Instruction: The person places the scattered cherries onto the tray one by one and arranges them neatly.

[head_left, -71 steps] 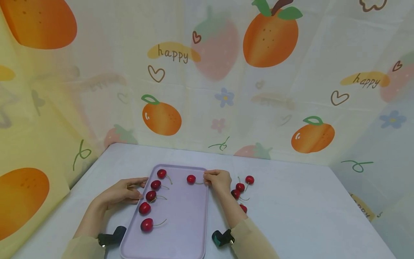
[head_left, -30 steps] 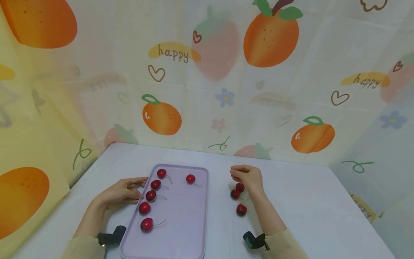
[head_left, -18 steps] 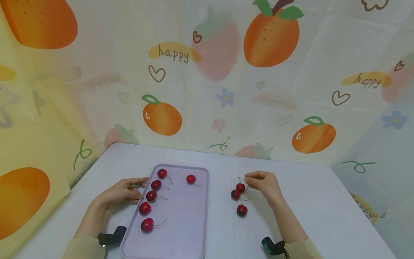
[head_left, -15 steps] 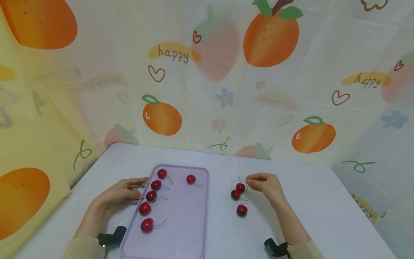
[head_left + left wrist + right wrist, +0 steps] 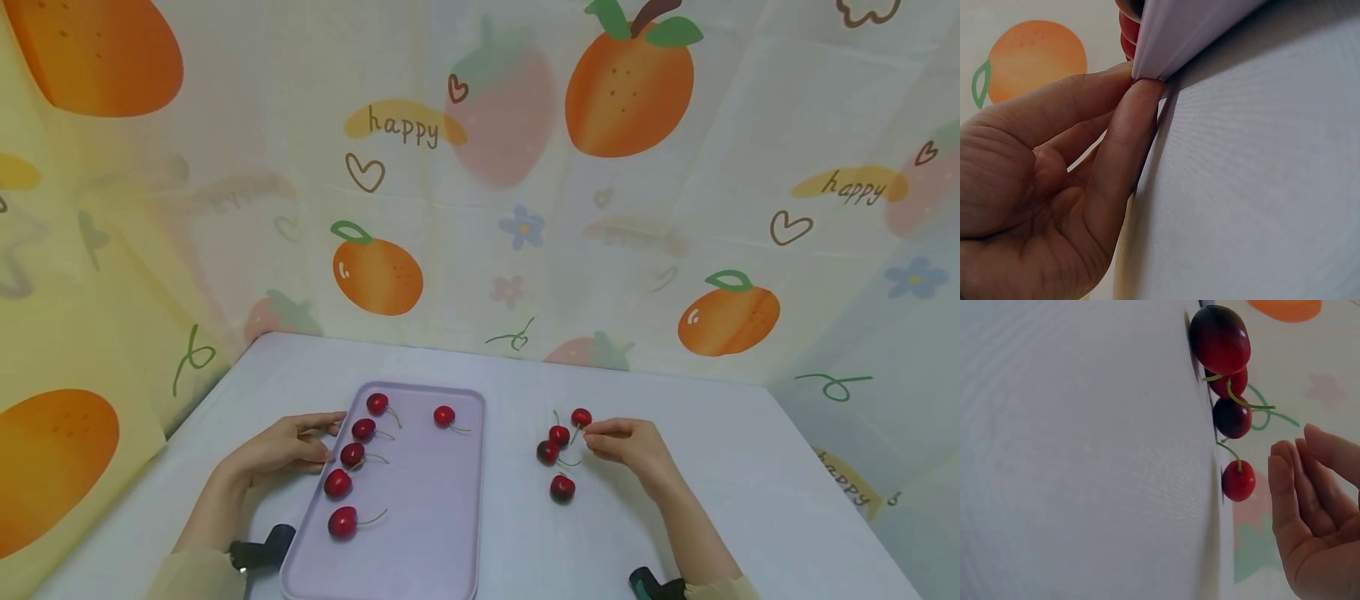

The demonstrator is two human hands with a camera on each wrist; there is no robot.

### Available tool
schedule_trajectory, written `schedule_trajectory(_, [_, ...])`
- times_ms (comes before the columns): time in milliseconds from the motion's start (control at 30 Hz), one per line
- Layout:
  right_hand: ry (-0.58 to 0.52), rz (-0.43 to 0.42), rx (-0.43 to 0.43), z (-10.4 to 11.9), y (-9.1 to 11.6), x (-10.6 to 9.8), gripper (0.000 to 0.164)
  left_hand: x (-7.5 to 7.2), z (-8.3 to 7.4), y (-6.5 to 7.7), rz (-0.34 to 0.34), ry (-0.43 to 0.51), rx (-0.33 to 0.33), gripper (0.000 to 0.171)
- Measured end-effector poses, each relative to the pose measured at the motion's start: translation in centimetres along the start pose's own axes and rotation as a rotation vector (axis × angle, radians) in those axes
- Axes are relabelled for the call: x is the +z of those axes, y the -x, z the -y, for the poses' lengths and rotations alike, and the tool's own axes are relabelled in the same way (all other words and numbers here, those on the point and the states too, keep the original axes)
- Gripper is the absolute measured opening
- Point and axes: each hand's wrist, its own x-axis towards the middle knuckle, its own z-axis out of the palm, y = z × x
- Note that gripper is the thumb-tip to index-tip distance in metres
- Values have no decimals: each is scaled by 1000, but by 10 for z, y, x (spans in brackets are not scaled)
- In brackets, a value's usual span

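Note:
In the head view my left hand (image 5: 279,446) is at the left rim of a pale purple tray (image 5: 423,529). The left wrist view shows its thumb (image 5: 1125,134) and fingers pinching the tray's edge. Several red cherries with stems line the tray's left side, among them a near cherry (image 5: 342,522); a single cherry (image 5: 444,416) lies at the far right. My right hand (image 5: 637,450) hovers beside the loose cherries, its fingertips close to the stem of the farthest cherry (image 5: 581,417). In the right wrist view, a gap with nothing in it separates thumb and fingers.
Beside the tray, a dark cherry (image 5: 562,488) lies nearest me on the white table (image 5: 675,404), with two touching cherries (image 5: 548,452) farther back. A fruit-printed curtain (image 5: 480,250) stands behind the table and along both sides.
My right hand has left the cherry at the tray's far right and moved right past the loose cherries, then slightly toward me, uncovering the farthest one. My left hand has stayed at the tray.

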Motion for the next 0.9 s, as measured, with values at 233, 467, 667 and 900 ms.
schedule_trajectory(233, [-17,52,21,-8,0,-2,39,1,-2,1,3,8,9,68])
schedule_trajectory(467, [14,121,18,-13,1,-2,41,0,-1,0,-22,-21,-15,68])
schedule_trajectory(667, [102,138,16,-13,2,0,35,0,0,-1,-19,-28,-17,68])
schedule_trajectory(900, [116,202,-27,-15,2,1,34,1,-1,-1,-20,-23,-28,69])
